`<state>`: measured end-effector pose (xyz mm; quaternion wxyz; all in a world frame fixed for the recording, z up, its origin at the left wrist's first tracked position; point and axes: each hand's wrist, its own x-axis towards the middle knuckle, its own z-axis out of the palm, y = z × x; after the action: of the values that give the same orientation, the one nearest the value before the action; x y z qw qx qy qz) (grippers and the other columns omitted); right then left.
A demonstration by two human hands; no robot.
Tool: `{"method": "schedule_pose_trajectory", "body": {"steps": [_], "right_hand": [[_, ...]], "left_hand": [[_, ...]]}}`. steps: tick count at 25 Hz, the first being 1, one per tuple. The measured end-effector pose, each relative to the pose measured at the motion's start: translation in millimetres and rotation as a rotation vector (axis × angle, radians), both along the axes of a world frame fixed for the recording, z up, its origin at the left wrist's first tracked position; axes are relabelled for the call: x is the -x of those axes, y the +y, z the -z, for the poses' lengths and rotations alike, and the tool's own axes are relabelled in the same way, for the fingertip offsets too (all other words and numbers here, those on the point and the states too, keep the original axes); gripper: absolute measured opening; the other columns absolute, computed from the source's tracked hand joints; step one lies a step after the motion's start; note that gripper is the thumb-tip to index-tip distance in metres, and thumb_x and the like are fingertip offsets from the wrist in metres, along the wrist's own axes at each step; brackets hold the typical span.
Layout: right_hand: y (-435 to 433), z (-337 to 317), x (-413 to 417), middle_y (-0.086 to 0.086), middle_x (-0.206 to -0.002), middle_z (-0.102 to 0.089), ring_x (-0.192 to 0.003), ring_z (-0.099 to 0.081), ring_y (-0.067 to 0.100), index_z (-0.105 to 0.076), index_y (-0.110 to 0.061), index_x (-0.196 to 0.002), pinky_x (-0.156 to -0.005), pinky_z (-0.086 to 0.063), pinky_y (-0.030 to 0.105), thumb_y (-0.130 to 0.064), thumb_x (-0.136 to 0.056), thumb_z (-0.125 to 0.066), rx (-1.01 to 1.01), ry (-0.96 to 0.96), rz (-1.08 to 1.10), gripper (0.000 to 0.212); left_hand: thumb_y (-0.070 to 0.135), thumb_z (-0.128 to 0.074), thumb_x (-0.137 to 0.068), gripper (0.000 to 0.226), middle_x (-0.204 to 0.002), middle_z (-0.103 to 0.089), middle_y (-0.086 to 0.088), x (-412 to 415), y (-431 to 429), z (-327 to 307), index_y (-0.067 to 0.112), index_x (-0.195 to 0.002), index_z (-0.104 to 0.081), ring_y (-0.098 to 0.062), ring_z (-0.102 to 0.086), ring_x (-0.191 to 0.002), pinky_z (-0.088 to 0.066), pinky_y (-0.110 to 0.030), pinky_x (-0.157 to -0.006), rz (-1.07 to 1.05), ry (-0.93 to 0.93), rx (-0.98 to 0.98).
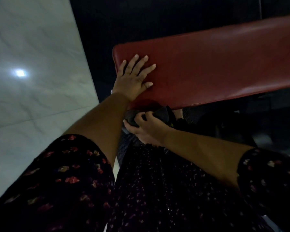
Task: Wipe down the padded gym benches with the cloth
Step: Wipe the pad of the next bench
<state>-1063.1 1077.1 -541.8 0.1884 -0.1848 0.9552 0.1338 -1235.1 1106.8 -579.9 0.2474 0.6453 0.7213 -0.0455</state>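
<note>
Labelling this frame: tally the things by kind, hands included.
Bench: 1, the red padded bench
Cloth: 1, the dark cloth
Hands: 2, left hand flat on the bench, right hand gripping the cloth
Total: 4

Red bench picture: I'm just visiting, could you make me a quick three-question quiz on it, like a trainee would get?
1. True or false: the left hand lies flat on the red bench pad.
2. Which hand grips the dark cloth? A left, B right.
3. Fill in: the cloth is by the pad's ____ edge (near or far).
Key: 1 true; 2 B, the right hand; 3 near.
</note>
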Motion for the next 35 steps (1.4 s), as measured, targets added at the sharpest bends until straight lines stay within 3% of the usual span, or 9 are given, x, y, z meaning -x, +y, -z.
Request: {"method": "schedule_pose_trajectory", "body": {"steps": [4,8,13,16,19,23,25,30,35], "right_hand": [[29,-5,-25,0.006,-0.159,-0.018,-0.108,-0.049,0.038,-0.041,-0.014,-0.144,-0.071,-0.049,0.044,-0.034,-0.101,-0.032,0.045,-0.015,-0.071,0.048],[83,-13,-58,0.002,-0.152,-0.039,-0.101,-0.055,0.039,-0.065,-0.027,-0.117,-0.065,-0.049,0.042,-0.024,-0.093,-0.046,0.167,0.025,-0.007,0.031],[175,-29,-66,0.002,-0.151,-0.034,-0.099,-0.046,0.038,-0.063,-0.029,-0.106,-0.063,-0.043,0.039,-0.028,-0.093,-0.058,0.477,0.103,-0.07,0.013],[225,-41,-34,0.001,-0.148,-0.035,-0.094,-0.052,0.039,-0.056,-0.03,-0.115,-0.064,-0.046,0.04,-0.028,-0.104,-0.035,0.554,0.2,-0.127,0.024],[242,-44,38,0.004,-0.151,-0.035,-0.094,-0.05,0.04,-0.058,-0.037,-0.13,-0.067,-0.048,0.042,-0.025,-0.092,-0.047,0.449,0.156,-0.122,0.042],[185,-38,136,0.009,-0.159,-0.021,-0.124,-0.038,0.043,-0.041,-0.037,-0.144,-0.089,-0.041,0.047,-0.03,-0.097,-0.045,0.32,-0.06,0.052,0.048],[142,-35,157,0.011,-0.158,-0.02,-0.132,-0.029,0.043,-0.043,-0.03,-0.145,-0.096,-0.037,0.048,-0.033,-0.1,-0.042,0.25,-0.142,0.048,0.045],[71,-34,146,0.007,-0.148,-0.036,-0.129,-0.035,0.038,-0.052,-0.025,-0.136,-0.091,-0.04,0.045,-0.03,-0.098,-0.049,0.184,-0.331,-0.51,0.039],[109,-33,196,0.013,-0.145,-0.039,-0.123,-0.038,0.04,-0.051,-0.017,-0.138,-0.09,-0.039,0.048,-0.025,-0.098,-0.048,0.01,-0.295,-0.247,0.04]], "left_hand": [[0.058,-0.025,-0.101,0.062,-0.165,0.011,0.007,-1,4,-7,0.042,-0.155,0.001,-0.021,0.013,-0.151,0.011,-0.045,-0.119,-0.023,0.035,0.039],[0.051,-0.017,-0.102,0.059,-0.165,0.01,0.004,-21,-3,-4,0.037,-0.155,0.008,-0.023,0.011,-0.151,0.01,-0.046,-0.119,-0.048,0.129,0.004],[0.028,-0.044,-0.1,0.052,-0.156,-0.037,-0.003,-79,-45,20,0.026,-0.15,-0.03,-0.023,-0.024,-0.146,-0.002,-0.038,-0.121,-0.539,0.049,-0.35],[0.035,-0.044,-0.096,0.059,-0.158,-0.027,-0.005,-131,-55,21,0.018,-0.15,-0.027,-0.021,-0.011,-0.15,0.001,-0.04,-0.122,-0.734,0.015,-0.321],[0.045,-0.031,-0.101,0.064,-0.162,-0.016,-0.008,-173,-30,9,0.011,-0.154,-0.018,-0.024,-0.008,-0.15,0.004,-0.039,-0.122,-0.934,0.004,-0.222],[0.053,-0.017,-0.1,0.073,-0.158,0.017,-0.011,-187,16,-11,0.008,-0.151,0.011,-0.022,0.011,-0.15,0.014,-0.033,-0.12,-1.674,-0.137,-0.083],[0.052,-0.017,-0.099,0.073,-0.154,0.027,-0.007,-182,29,-14,0.01,-0.147,0.018,-0.016,0.022,-0.146,0.022,-0.027,-0.116,-1.838,-0.214,-0.068],[0.042,-0.026,-0.102,0.071,-0.158,0.023,-0.013,-176,33,-12,0.007,-0.142,0.021,-0.018,0.031,-0.14,0.024,-0.03,-0.114,-1.837,-0.297,0.015],[0.053,-0.005,-0.101,0.064,-0.159,0.016,-0.006,-174,3,-4,0.02,-0.152,0.015,-0.021,0.017,-0.148,0.014,-0.041,-0.12,-1.482,-0.028,-0.055]]}}
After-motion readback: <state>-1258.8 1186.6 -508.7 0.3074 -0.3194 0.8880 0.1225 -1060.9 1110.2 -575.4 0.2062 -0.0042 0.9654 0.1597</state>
